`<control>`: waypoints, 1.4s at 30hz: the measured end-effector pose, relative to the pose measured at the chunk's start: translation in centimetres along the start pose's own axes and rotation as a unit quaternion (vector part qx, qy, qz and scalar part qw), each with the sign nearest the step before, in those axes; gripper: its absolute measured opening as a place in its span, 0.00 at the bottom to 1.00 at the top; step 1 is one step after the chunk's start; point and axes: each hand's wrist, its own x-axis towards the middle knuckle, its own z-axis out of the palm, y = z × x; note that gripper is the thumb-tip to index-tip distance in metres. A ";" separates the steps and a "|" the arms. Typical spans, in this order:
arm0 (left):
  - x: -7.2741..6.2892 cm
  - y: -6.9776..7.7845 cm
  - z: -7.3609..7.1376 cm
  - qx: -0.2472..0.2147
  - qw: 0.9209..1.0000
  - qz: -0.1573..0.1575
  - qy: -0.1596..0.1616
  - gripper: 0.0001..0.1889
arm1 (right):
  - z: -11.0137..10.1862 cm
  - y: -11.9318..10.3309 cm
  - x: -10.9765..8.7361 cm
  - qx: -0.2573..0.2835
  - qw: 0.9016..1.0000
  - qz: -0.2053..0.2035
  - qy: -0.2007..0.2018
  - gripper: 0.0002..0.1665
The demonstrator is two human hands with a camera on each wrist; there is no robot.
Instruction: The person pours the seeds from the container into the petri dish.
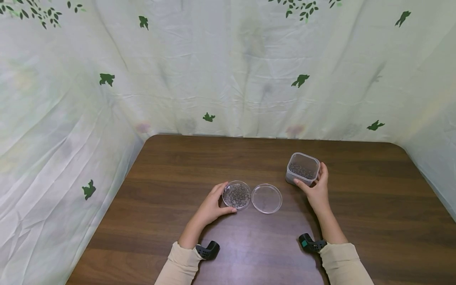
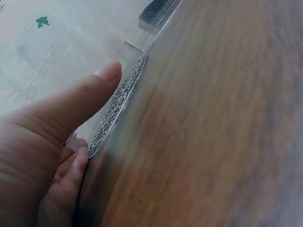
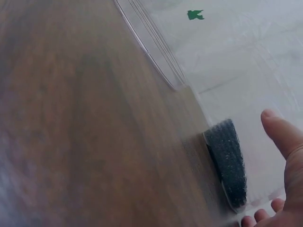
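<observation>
On the brown table, a clear round petri dish (image 1: 236,195) holds a layer of dark grey granules. My left hand (image 1: 212,208) grips its left side, fingers along the far edge and thumb at the near edge. In the left wrist view the granules (image 2: 116,111) show through the dish wall beside the thumb. Close by on the right lies a clear round lid (image 1: 267,199). A translucent square plastic container (image 1: 303,168), part filled with dark granules (image 3: 228,163), is in my right hand (image 1: 318,190). That thumb is at its front, the fingers round its right side.
The wooden table (image 1: 171,158) runs back to a pale curtain (image 1: 228,71) printed with green leaf and bird shapes. Black wrist devices (image 1: 208,250) sit at both cuffs, over beige sleeves (image 1: 343,261).
</observation>
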 end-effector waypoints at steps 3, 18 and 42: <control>0.0 0.0 0.0 0.000 1.000 0.001 0.001 0.47 | -0.1 -0.2 0.0 0.006 1.000 0.000 0.005 0.60; 0.2 0.0 0.0 0.001 1.000 -0.002 -0.002 0.48 | -0.1 -2.9 -1.3 0.075 0.992 -0.077 0.063 0.57; 0.1 -0.2 0.1 0.001 1.000 -0.002 -0.002 0.48 | 1.0 -5.2 -5.2 0.112 0.977 -0.183 0.000 0.52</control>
